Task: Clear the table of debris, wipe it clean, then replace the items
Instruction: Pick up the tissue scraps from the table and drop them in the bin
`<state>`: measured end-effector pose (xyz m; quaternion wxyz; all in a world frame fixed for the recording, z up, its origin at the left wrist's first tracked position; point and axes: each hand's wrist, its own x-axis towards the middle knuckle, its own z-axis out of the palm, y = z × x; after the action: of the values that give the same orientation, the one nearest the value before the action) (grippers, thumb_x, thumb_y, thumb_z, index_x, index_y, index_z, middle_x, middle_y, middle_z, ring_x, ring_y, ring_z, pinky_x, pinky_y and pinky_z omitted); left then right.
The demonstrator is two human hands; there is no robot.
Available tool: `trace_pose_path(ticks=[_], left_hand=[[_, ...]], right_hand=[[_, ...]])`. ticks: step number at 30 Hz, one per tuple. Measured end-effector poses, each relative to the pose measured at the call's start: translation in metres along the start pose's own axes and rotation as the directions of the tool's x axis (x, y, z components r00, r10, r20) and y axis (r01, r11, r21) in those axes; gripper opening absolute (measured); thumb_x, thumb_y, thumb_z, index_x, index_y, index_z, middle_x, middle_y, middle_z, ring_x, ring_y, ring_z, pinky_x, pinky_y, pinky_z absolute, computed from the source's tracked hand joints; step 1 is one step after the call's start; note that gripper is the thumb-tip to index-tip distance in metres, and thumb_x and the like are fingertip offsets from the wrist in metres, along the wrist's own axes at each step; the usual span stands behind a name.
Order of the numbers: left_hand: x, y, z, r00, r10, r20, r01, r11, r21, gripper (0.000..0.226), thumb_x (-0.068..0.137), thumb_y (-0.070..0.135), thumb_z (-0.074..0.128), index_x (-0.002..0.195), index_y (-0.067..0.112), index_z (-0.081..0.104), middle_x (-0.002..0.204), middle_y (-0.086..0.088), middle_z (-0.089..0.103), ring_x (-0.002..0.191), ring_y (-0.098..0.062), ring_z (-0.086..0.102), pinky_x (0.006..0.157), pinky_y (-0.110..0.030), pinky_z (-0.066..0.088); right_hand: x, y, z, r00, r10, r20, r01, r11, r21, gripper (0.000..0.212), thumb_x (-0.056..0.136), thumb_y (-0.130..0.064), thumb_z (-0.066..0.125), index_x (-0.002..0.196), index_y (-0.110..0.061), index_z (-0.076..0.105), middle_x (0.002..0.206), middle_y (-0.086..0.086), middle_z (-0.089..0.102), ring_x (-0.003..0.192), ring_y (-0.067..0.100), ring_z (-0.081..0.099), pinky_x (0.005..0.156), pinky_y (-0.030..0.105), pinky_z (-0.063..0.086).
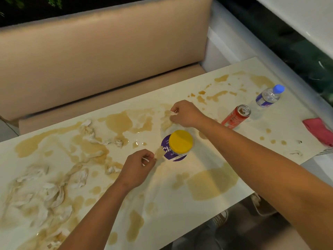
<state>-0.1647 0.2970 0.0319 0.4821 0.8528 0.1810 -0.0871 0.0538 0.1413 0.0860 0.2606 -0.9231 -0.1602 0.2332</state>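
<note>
A cream table (180, 204) is covered in brown spills and soaked, crumpled tissue pieces (46, 192), mostly at the left. My left hand (138, 168) pinches a wet tissue scrap (159, 153) just left of a purple jar with a yellow lid (180, 141). Beyond the jar, my right hand (185, 113) pinches another soggy tissue scrap (171, 113) that lies on the table. A red can (236, 117), a water bottle with a blue cap (269, 95) and a pink cloth (319, 129) stand or lie at the right.
A beige padded bench (100, 56) runs along the table's far side. More tissue clumps (90, 130) lie in the spill at centre left. A big brown puddle (210, 183) sits near the front edge. Dark floor and shoes show below the front right.
</note>
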Motion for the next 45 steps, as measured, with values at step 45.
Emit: trace_pose_path(ticks=[45], left_hand=[[-0.022, 0.227, 0.511, 0.754, 0.122, 0.645, -0.28, 0.949, 0.147, 0.013, 0.092, 0.024, 0.072, 0.085, 0.034, 0.069, 0.08, 0.011, 0.07, 0.076, -0.004, 0.067, 0.069, -0.017, 0.053]], right_hand=[[-0.354, 0.632, 0.049, 0.549, 0.835, -0.032, -0.664, 0.459, 0.59, 0.018, 0.096, -0.022, 0.065, 0.105, -0.009, 0.074, 0.1, 0.012, 0.073, 0.095, 0.031, 0.068, 0.077, 0.034, 0.049]])
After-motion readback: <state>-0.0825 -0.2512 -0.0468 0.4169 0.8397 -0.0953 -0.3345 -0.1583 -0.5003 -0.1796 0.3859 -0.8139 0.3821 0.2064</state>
